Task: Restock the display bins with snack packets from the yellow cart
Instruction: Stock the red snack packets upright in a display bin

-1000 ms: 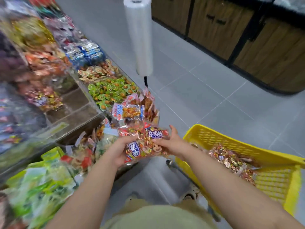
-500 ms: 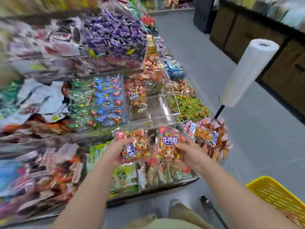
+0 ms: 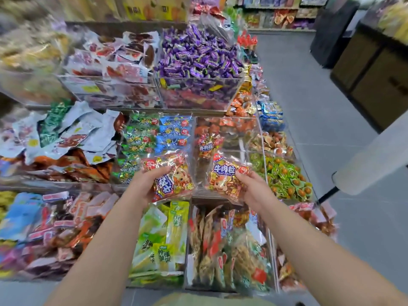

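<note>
My left hand (image 3: pixel 145 186) grips a red and gold snack packet (image 3: pixel 174 175) with a blue label. My right hand (image 3: pixel 254 191) grips a second packet of the same kind (image 3: pixel 225 175). Both packets hang in front of the middle tier of clear display bins. Just behind them is a clear bin (image 3: pixel 240 149) that holds one matching packet (image 3: pixel 207 146) against its left wall. The yellow cart is out of view.
Tiered clear bins hold purple sweets (image 3: pixel 198 56), blue and green packets (image 3: pixel 154 138), green wrapped snacks (image 3: pixel 284 177) and yellow-green packets (image 3: pixel 161 239). A white roll of plastic bags (image 3: pixel 375 155) stands on a black pole at the right. Grey tiled aisle floor (image 3: pixel 320 120) runs alongside.
My view turned left from the yellow cart to the bins. Both hands carried the packets up and apart, one in each hand, towards the middle tier.
</note>
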The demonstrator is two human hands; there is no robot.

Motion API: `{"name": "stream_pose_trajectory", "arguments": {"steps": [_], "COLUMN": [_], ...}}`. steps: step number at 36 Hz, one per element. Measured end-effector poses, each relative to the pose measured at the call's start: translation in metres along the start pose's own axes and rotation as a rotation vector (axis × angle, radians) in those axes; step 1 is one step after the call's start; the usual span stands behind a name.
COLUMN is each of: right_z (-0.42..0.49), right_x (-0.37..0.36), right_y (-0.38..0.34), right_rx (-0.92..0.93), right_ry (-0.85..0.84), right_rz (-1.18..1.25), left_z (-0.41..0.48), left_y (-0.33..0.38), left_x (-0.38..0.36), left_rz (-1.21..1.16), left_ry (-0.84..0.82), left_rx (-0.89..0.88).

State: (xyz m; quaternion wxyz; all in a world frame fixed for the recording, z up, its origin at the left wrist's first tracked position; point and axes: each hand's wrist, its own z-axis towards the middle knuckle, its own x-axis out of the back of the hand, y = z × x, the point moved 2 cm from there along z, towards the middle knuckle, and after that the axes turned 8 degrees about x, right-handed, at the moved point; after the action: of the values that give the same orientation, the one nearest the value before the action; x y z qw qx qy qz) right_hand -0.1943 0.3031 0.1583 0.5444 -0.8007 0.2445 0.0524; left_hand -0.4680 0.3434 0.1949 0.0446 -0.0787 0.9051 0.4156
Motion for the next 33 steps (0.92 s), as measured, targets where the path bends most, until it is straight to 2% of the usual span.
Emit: {"name": "stream_pose_trajectory", "arguments": {"steps": [9,14,17,21,28,31,33], "right_z": [0.059,0.112,0.146,0.189,0.234,0.240,0.239], "right_x": [-0.019,-0.026,-0.029,-0.031,-0.039,-0.035,-0.033], "right_y": [-0.015,-0.016,-0.007,0.017,0.046,0.059,0.066], "right_rx": [0.016,0.124,0.105,0.026,0.011,-0.029,0.017], "right_ry": [0.091,0.107,0.123,0.105,0.103,0.075,0.117], "right_rz": [-0.070,-0.328,-0.468,-0.507,-0.363,-0.581,-0.745], "left_z": [0.040,0.068,0.085,0.106,0.126,0.128,0.129], "left_y": [0.042,0.075,0.090,0.100,0.103,0.101,0.100], "left_x": [-0.001,-0.006,-0.013,-0.020,-0.022,-0.019,-0.018], "left_rz": [0.029,0.086,0.116,0.074,0.023,0.029,0.037], "left_ry": [-0.044,-0.094,-0.158,-0.171,-0.168,-0.178,-0.188], "left_rx": [-0.007,-0.062,-0.059,0.010,0.121,0.135,0.130]}}
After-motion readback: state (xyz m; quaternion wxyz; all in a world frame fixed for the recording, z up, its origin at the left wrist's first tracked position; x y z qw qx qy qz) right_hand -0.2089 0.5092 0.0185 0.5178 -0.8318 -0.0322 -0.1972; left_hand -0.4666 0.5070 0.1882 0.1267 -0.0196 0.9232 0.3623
